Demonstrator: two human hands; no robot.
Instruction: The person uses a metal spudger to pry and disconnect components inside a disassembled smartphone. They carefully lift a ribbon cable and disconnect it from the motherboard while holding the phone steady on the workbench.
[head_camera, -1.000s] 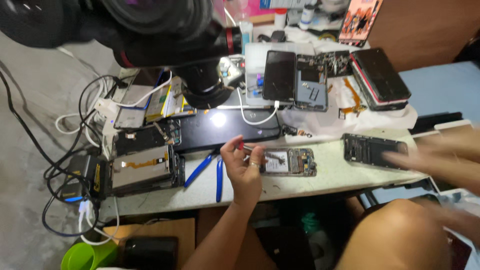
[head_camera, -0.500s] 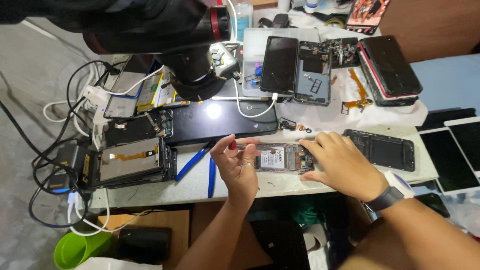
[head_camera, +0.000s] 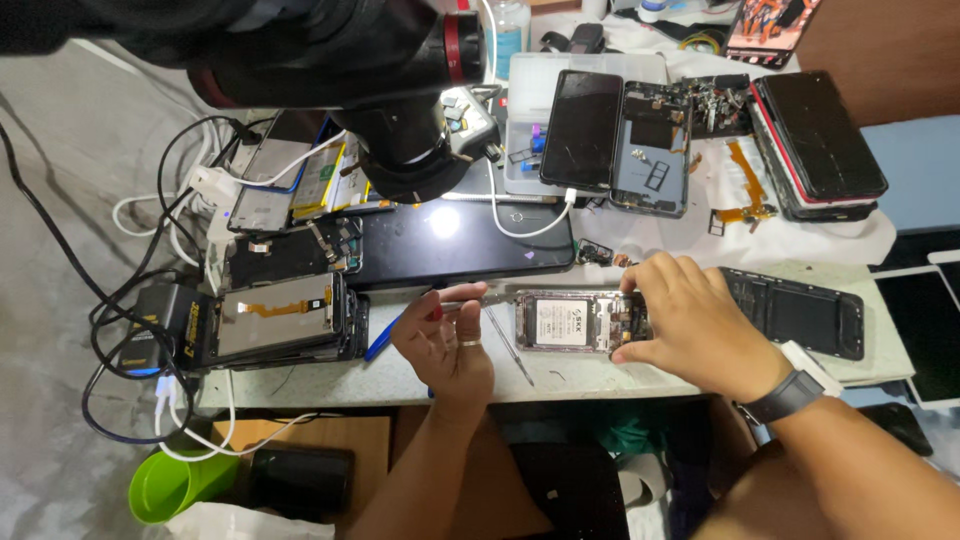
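An opened phone (head_camera: 562, 322), its back off and its battery and board showing, lies on the worktable (head_camera: 330, 375) near the front edge. My right hand (head_camera: 690, 325) grips the phone's right end, fingers on its top edge and thumb on the bottom edge. My left hand (head_camera: 445, 345), with a ring and red nails, pinches a thin metal tool (head_camera: 478, 300) whose tip points at the phone's upper left corner. A second thin metal tool (head_camera: 510, 348) lies loose on the table between my hands.
A black microscope head (head_camera: 400, 150) hangs over a dark mat (head_camera: 460, 240). Stacked phone screens (head_camera: 280, 320) and cables (head_camera: 150, 250) fill the left. More phones (head_camera: 585, 130) and a bare phone frame (head_camera: 800, 310) lie behind and to the right. A green cup (head_camera: 175, 485) sits below.
My right hand swept in from the right and took hold of the opened phone's right end. My left hand stayed by the phone's left end with the tool.
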